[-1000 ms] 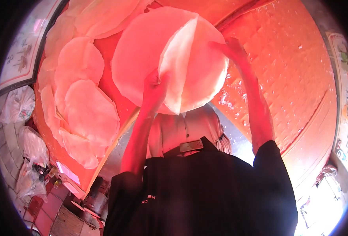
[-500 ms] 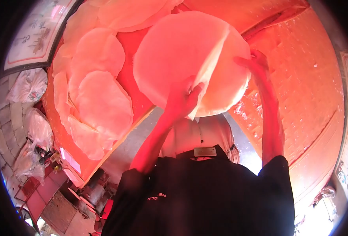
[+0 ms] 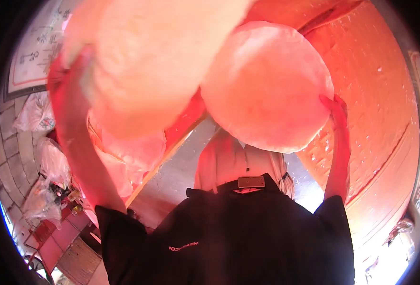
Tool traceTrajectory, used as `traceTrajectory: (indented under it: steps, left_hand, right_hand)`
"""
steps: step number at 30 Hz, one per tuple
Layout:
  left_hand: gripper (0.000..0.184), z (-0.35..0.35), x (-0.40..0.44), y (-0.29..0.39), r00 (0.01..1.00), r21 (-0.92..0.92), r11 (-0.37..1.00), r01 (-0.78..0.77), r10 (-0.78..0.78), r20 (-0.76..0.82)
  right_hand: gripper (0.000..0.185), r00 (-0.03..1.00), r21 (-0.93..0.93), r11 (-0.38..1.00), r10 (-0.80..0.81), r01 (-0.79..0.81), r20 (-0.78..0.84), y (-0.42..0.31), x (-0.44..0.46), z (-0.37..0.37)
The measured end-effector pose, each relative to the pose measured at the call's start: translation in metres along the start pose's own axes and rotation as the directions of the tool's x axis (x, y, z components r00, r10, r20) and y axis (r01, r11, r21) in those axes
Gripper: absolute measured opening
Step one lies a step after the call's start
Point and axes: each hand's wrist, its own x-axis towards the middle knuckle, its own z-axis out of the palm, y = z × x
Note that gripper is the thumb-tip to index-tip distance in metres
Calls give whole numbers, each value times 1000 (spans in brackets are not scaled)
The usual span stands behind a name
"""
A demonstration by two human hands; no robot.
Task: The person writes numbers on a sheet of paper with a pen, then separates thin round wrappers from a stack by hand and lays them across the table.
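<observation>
My left hand [image 3: 72, 78], smeared by motion, grips the left edge of a thin, round dough sheet [image 3: 148, 57]. That sheet is raised at the upper left, close to the camera, and covers much of what lies below it. A second round of dough [image 3: 269, 85] hangs over the front edge area, above my lap. My right hand [image 3: 337, 111] holds it at its right rim, thumb on top; the fingers underneath are partly hidden. Whether this round is one sheet or several stacked cannot be made out.
More dough rounds [image 3: 136, 147] lie on the left part of the red-lit table, partly covered. The right table surface [image 3: 376, 109] carries white flecks. Plastic bags [image 3: 53, 161] sit at the left, and a framed panel [image 3: 32, 57] stands behind them.
My left hand has peeled the top sheet off the round and swung it up and left. The round in my right hand has shifted slightly right and down.
</observation>
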Motion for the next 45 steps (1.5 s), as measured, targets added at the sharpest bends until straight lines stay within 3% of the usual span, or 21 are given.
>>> traceTrajectory:
  steps: [6,10,13,15,17,18,19,20,21,22,24,26,28,30,32,33,34,37,40,43,45]
  left_hand:
    - [35,25,63,44,990,340,940,21,-67,125]
    - [37,-55,146,36,998,-79,996,36,-31,62]
    - [39,-104,136,17,994,-139,986,96,-87,66]
    - [40,-143,125,-25,981,-145,971,191,-191,16]
    - [31,-252,137,-159,926,-87,940,330,-340,-167]
    - [12,-210,86,-156,984,626,779,-31,-85,155]
    - [17,-164,32,-151,874,868,140,-477,184,450]
    - [14,-137,-11,-169,887,871,195,-451,204,414]
    - [16,-104,-58,-185,980,726,673,-141,-8,198]
    - [21,-62,-109,-196,956,282,918,280,-294,8]
    - [34,22,-198,-202,778,-19,789,615,-602,179]
    - [45,86,-261,-211,367,-161,332,929,-791,488]
    - [51,148,-274,-208,231,-412,-22,911,-800,554]
    - [50,196,-271,-218,505,-703,13,711,-706,496]
    - [50,213,-269,-228,773,-685,454,570,-578,260]
    - [51,212,-269,-232,897,-403,802,440,-417,149]
    - [53,211,-271,-234,972,-34,978,208,-203,120]
    - [59,221,-273,-224,886,-430,799,420,-464,3]
    - [39,207,-266,-211,962,-193,943,272,-269,46]
    - [38,194,-250,-171,830,-801,428,418,-539,145]
    - [39,177,-237,-141,792,-859,197,472,-522,316]
  right_hand:
    - [36,1000,6,1000,21,-21,-3,6,3,-1]
    - [38,999,-40,999,26,-25,18,15,9,-10]
    - [38,999,-9,999,40,-40,3,16,7,-6]
    - [37,1000,-40,999,21,-22,-18,25,16,-13]
    - [36,999,-58,998,19,-21,-32,26,10,-14]
    - [36,999,-61,998,24,-26,-37,17,4,-8]
    - [35,999,-64,997,30,-32,-39,12,0,-5]
    - [35,999,-47,998,26,-28,-32,12,0,-5]
    - [35,999,-33,999,24,-25,-25,13,-1,-6]
    - [35,1000,-21,1000,23,-23,-14,12,-1,-5]
    - [35,1000,-22,1000,15,-16,-24,10,-2,0]
    - [34,1000,-35,999,19,-20,-22,9,0,2]
    - [33,999,-60,998,34,-34,-17,13,3,1]
    - [34,999,-61,998,25,-23,27,16,5,-3]
    - [34,998,-65,998,15,-12,59,14,6,-7]
    - [35,997,-61,998,13,-8,72,15,7,-7]
    - [35,996,-54,999,10,-5,85,16,6,-7]
    - [37,999,-222,975,36,-30,21,10,7,-7]
    - [41,998,-186,980,-69,67,-8,-1,-10,3]
    - [45,778,-883,459,-588,98,-219,-22,-37,17]
    - [48,742,-759,477,-670,443,12,-43,-69,36]
